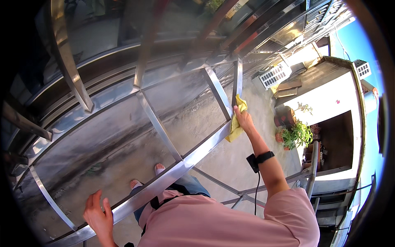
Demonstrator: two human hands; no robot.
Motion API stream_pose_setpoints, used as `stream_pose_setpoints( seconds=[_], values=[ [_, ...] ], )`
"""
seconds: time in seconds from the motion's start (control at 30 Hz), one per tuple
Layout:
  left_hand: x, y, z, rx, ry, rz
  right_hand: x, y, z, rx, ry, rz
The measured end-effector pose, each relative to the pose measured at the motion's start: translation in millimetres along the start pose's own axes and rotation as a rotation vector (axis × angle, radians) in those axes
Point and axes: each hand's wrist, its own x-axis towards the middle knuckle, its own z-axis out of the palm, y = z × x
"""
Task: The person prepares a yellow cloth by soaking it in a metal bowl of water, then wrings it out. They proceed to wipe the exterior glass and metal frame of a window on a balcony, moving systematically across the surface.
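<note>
The person wears a loose pink short-sleeved shirt [214, 220] that covers the shoulders and ends above the elbows; below it show blue jeans [190, 185], and the feet [145, 176] on the ground are bare. A black strap [155, 202] crosses the front of the shirt at the waist; a black band [264, 156] circles the forearm just above the right hand [243, 119], carrying a small black box [252, 162] on its inner side; a thin black cable [257, 192] hangs down from that box. The left hand [98, 216] and its forearm are bare, with nothing worn on them.
</note>
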Motion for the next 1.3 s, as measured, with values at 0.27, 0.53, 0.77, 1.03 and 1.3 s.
stream_pose_setpoints(
  seconds=[0.27, 0.53, 0.77, 1.03, 1.3],
  values=[
    [-2, 3, -3, 0.023, -0.033, 0.001, -96, -6, 27, 0.366, 0.251, -0.386],
    [0, 4, -2, 0.069, -0.060, 0.023, -254, -116, 43, 0.429, -0.053, -0.850],
    [0, 3, -4, 0.077, -0.149, -0.050, -200, -55, 51, 0.039, 0.268, -1.371],
    [3, 8, -1, 0.112, -0.116, -0.040, 24, 32, -26, 0.670, 0.368, -0.158],
    [7, 27, -21, 0.074, -0.186, -0.124, 220, -5, -18, 0.117, 0.461, -0.587]
  ],
)
